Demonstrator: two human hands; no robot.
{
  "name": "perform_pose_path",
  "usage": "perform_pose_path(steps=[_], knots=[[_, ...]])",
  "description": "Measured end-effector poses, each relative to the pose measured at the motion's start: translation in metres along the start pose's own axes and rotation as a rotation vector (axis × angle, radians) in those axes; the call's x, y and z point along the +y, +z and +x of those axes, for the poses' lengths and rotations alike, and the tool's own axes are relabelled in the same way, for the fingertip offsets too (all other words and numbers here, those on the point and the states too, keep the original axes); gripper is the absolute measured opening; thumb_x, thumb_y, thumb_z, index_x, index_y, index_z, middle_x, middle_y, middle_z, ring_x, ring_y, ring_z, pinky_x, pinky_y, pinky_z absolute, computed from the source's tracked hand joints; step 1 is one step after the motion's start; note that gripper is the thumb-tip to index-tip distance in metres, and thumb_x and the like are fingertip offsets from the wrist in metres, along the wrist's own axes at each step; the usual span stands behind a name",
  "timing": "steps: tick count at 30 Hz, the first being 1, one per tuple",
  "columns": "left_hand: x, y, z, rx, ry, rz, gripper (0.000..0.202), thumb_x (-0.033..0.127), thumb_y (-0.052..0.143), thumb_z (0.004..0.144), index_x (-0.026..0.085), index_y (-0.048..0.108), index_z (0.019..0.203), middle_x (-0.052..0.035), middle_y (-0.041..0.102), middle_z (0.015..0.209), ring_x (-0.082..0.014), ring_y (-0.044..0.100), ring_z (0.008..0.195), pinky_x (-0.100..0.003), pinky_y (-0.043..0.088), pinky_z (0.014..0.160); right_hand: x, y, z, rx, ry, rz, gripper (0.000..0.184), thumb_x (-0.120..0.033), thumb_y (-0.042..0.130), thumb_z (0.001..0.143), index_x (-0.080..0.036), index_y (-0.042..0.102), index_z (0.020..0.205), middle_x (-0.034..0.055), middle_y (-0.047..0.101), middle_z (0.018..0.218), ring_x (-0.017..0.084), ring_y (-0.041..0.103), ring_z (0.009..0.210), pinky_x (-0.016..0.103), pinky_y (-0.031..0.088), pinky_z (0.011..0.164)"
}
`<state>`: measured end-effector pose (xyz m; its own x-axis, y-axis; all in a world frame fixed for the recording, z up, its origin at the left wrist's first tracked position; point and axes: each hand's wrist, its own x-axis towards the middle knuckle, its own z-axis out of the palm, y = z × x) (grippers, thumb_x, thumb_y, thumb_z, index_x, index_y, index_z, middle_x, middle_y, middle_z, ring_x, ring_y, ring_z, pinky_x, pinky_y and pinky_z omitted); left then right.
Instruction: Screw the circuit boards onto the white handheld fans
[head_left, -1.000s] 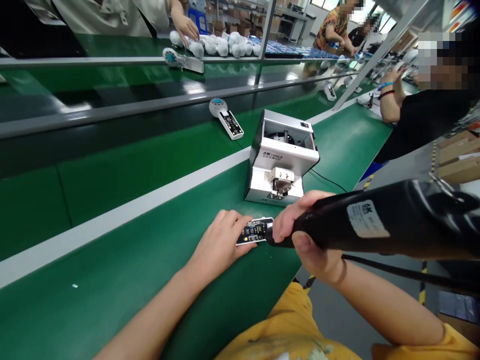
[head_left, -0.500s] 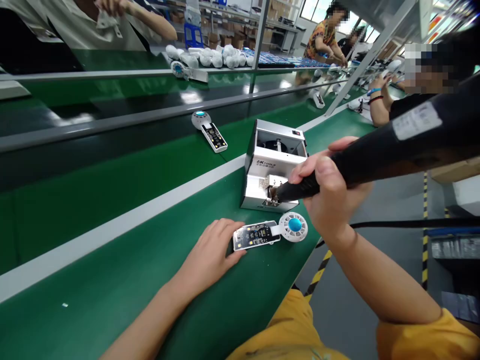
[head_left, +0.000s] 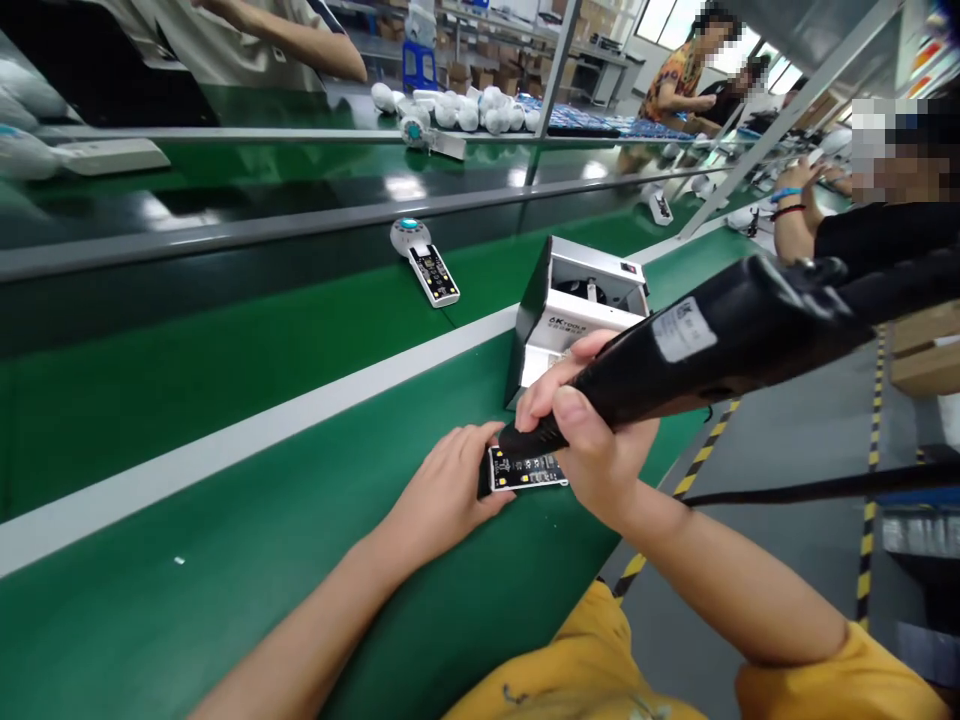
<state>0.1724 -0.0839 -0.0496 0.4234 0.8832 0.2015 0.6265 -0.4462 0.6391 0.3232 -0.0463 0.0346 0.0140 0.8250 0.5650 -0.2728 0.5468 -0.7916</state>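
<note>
as the left hand [head_left: 442, 485] pinches its left end between thumb and fingers, a circuit board [head_left: 534, 474] lies flat on the bench [head_left: 247, 560], black with small yellow squares, in a thin white casing. to its right, the right hand [head_left: 600, 450] is wrapped around a black power screwdriver [head_left: 697, 330], slanted with its nose over the board's upper left part; whether the tip touches cannot be told, and the board's right end is hidden.

the bench is smooth green, with a white scrap [head_left: 179, 560] at left and a pale strip [head_left: 300, 430] along its far side. beyond, on a shiny green surface [head_left: 225, 370], lies a similar unit [head_left: 433, 272], its round head turquoise in the centre. farther off, white rounded parts [head_left: 491, 112] are heaped; at right a co-worker in black [head_left: 892, 235] is near a grey floor [head_left: 787, 560] marked with yellow-and-black tape [head_left: 709, 450].

a silver machine [head_left: 585, 312] has an open bay with a dark disc inside; a cardboard box [head_left: 926, 365] stands far right, contents unseen.
</note>
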Motion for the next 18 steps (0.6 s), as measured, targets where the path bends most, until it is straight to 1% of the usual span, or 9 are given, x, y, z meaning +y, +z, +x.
perform_pose_path(steps=[3, 5, 8, 14, 16, 18], knots=[[0.0, 0.002, 0.001, 0.011, 0.005, -0.005, 0.059, 0.023, 0.08, 0.081, 0.019, 0.046, 0.129, -0.0114, 0.065, 0.117, -0.033, 0.065, 0.11, -0.052, 0.055, 0.095, 0.005, 0.001, 0.001, -0.008, 0.012, -0.013, 0.024, -0.027, 0.073, 0.091, -0.028, 0.058, 0.11, -0.0052, 0.066, 0.072, 0.017, 0.062, 0.058, 0.036, 0.054, 0.06], [-0.001, 0.003, 0.001, 0.018, 0.016, -0.003, 0.062, 0.025, 0.08, 0.081, 0.018, 0.046, 0.131, -0.0128, 0.064, 0.119, -0.034, 0.064, 0.111, -0.053, 0.055, 0.095, 0.006, 0.003, 0.003, -0.01, 0.024, -0.021, 0.025, -0.025, 0.075, 0.089, -0.028, 0.058, 0.107, -0.0055, 0.066, 0.07, 0.017, 0.062, 0.058, 0.035, 0.053, 0.06], [-0.004, 0.006, 0.001, 0.027, 0.034, 0.001, 0.068, 0.027, 0.081, 0.08, 0.016, 0.043, 0.136, -0.0154, 0.064, 0.121, -0.036, 0.063, 0.113, -0.056, 0.054, 0.097, 0.007, 0.006, 0.006, -0.015, 0.067, -0.052, 0.027, -0.024, 0.077, 0.085, -0.027, 0.058, 0.104, -0.006, 0.066, 0.065, 0.016, 0.06, 0.055, 0.033, 0.051, 0.057], [-0.007, 0.006, 0.001, 0.016, 0.013, -0.03, 0.066, 0.029, 0.078, 0.082, 0.016, 0.044, 0.136, -0.0153, 0.065, 0.12, -0.0372, 0.063, 0.115, -0.056, 0.054, 0.098, 0.014, 0.011, 0.009, -0.042, 0.118, -0.09, 0.031, -0.029, 0.079, 0.079, -0.026, 0.057, 0.1, -0.0059, 0.065, 0.06, 0.018, 0.06, 0.05, 0.032, 0.052, 0.05], [-0.006, 0.005, 0.001, 0.014, 0.011, -0.03, 0.067, 0.029, 0.078, 0.081, 0.017, 0.044, 0.137, -0.0144, 0.065, 0.119, -0.0367, 0.063, 0.115, -0.055, 0.054, 0.098, 0.013, 0.01, 0.01, -0.075, 0.131, -0.074, 0.034, -0.029, 0.08, 0.079, -0.026, 0.056, 0.102, -0.006, 0.064, 0.061, 0.018, 0.06, 0.049, 0.031, 0.052, 0.048], [-0.004, 0.003, 0.001, 0.007, -0.001, -0.019, 0.067, 0.028, 0.079, 0.081, 0.017, 0.045, 0.137, -0.0132, 0.065, 0.118, -0.0353, 0.063, 0.113, -0.053, 0.054, 0.097, 0.004, 0.007, 0.012, -0.073, 0.105, -0.068, 0.033, -0.028, 0.079, 0.081, -0.026, 0.057, 0.105, -0.0061, 0.065, 0.062, 0.016, 0.059, 0.05, 0.03, 0.052, 0.049]])
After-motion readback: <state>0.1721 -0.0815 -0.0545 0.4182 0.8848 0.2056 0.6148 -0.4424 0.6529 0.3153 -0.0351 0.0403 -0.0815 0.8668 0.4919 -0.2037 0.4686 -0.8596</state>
